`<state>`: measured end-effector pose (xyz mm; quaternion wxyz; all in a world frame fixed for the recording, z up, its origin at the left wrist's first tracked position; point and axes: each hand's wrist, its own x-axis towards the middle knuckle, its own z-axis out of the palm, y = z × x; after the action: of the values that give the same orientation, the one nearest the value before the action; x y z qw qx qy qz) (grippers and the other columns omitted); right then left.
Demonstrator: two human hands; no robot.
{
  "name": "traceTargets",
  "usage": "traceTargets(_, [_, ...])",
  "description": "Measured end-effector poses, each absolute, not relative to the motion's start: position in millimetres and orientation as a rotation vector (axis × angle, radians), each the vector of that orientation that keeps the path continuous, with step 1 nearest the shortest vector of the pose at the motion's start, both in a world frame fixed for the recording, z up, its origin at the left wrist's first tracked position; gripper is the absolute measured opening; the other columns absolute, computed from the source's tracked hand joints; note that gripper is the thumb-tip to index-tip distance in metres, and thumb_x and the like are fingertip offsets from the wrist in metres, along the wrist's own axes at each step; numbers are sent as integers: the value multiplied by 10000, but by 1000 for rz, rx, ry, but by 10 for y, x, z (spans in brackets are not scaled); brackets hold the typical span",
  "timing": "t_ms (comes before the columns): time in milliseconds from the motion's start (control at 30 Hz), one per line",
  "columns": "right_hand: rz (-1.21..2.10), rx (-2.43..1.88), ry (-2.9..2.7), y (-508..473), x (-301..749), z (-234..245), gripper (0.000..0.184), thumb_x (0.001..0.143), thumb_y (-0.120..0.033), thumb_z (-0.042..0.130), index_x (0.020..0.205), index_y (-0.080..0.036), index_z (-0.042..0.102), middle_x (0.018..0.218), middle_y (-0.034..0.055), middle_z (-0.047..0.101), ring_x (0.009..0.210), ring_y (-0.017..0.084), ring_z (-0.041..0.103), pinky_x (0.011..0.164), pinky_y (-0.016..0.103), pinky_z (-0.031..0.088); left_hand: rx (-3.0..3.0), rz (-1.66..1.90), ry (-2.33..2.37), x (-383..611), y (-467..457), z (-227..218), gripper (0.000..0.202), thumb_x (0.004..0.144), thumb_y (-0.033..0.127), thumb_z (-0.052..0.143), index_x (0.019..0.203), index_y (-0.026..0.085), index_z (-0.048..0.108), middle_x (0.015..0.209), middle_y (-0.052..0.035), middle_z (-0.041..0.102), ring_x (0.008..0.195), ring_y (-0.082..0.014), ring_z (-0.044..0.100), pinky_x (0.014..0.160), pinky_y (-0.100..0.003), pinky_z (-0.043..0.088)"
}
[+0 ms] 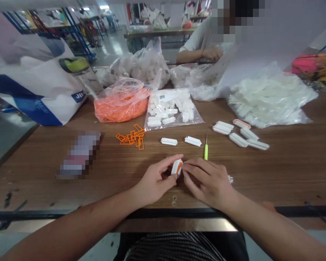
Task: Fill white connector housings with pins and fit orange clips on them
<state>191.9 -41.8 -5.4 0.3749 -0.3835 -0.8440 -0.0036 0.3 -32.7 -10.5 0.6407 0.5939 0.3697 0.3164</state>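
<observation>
My left hand (pixel 156 179) pinches a small white plastic piece with an orange seal (pixel 177 167) between thumb and fingers, just above the wooden table (pixel 288 170). My right hand (pixel 206 181) meets it from the right, its fingertips pressed against the orange edge of the same piece. A green-handled pick tool (pixel 206 148) lies just beyond my right hand. Two loose white pieces (pixel 168 141) (pixel 193 141) lie farther out. A small heap of orange seal rings (pixel 132 137) sits to the left of them.
A bag of orange rings (pixel 121 103) and a bag of white pieces (pixel 171 108) lie mid-table. Several finished white pieces (pixel 240 134) lie at the right, before a large bag of white parts (pixel 268 96). A white-and-blue bag (pixel 35 87) stands left. Another person's arm (pixel 201 54) rests opposite.
</observation>
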Motion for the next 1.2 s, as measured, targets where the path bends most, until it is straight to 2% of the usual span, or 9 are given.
traceTargets(67, [8, -994, -2175, -423, 1910, -53, 129, 841, -149, 569, 928, -162, 663, 875, 64, 709, 716, 159, 663, 613, 284, 551, 1476, 747, 848, -4, -314, -103, 458, 870, 148, 567, 1322, 224, 542, 1243, -94, 607, 1113, -226, 574, 964, -382, 464])
traceTargets(133, [33, -998, -2178, -431, 1898, -54, 132, 849, -151, 554, 923, -167, 662, 864, 63, 700, 708, 153, 652, 620, 280, 549, 1560, 751, 853, -10, -303, -98, 440, 877, 158, 564, 1312, 220, 558, 1231, -100, 610, 1122, -234, 564, 979, -396, 450])
traceTargets(333, [404, -1000, -2072, -423, 1893, -28, 174, 844, -181, 551, 993, -176, 641, 914, 70, 662, 778, 156, 643, 665, 286, 552, 1343, 722, 820, -3, -296, -109, 403, 897, 296, 582, 1296, 234, 582, 1103, -95, 634, 825, -170, 612, 725, -315, 540])
traceTargets(467, [572, -1014, -1915, -376, 1926, -1, 173, 838, -194, 571, 1000, -207, 633, 830, 24, 674, 666, 132, 623, 608, 278, 539, 1058, 715, 762, 4, -260, -130, 413, 852, 275, 653, 1262, 280, 609, 1113, -71, 637, 898, -177, 600, 723, -299, 553])
traceTargets(600, [545, -966, -1908, -354, 1932, -17, 184, 831, -144, 571, 982, -210, 652, 855, 30, 686, 721, 139, 646, 643, 283, 545, 905, 714, 690, -1, -221, -158, 387, 855, 253, 656, 1236, 314, 630, 1092, -58, 640, 960, -181, 594, 756, -294, 556])
traceTargets(833, [524, -1062, -1898, -372, 1891, -5, 149, 846, -159, 544, 884, -194, 684, 830, 45, 680, 710, 147, 653, 633, 282, 550, 999, 718, 739, 13, -239, -110, 342, 846, 253, 665, 1188, 254, 663, 992, -58, 643, 831, -148, 586, 705, -274, 557])
traceTargets(967, [446, -1068, -1949, -373, 1891, 4, 157, 848, -180, 543, 904, -188, 689, 849, 60, 668, 750, 163, 642, 657, 305, 549, 1024, 730, 771, 28, -252, -86, 340, 854, 295, 656, 1188, 232, 659, 935, -52, 642, 749, -128, 587, 679, -270, 553])
traceTargets(1100, [301, -1121, -1953, -362, 1913, -12, 136, 837, -174, 556, 784, -187, 680, 791, 54, 663, 712, 169, 629, 643, 322, 530, 955, 748, 771, 28, -233, -110, 342, 860, 303, 651, 1197, 245, 651, 1049, -72, 653, 848, -163, 613, 693, -275, 558])
traceTargets(1200, [317, -1101, -1901, -353, 1930, -25, 134, 826, -149, 561, 850, -188, 688, 815, 51, 666, 723, 161, 633, 654, 316, 535, 811, 760, 734, 19, -205, -129, 345, 847, 284, 670, 1191, 262, 648, 1132, -75, 645, 945, -193, 626, 703, -272, 569])
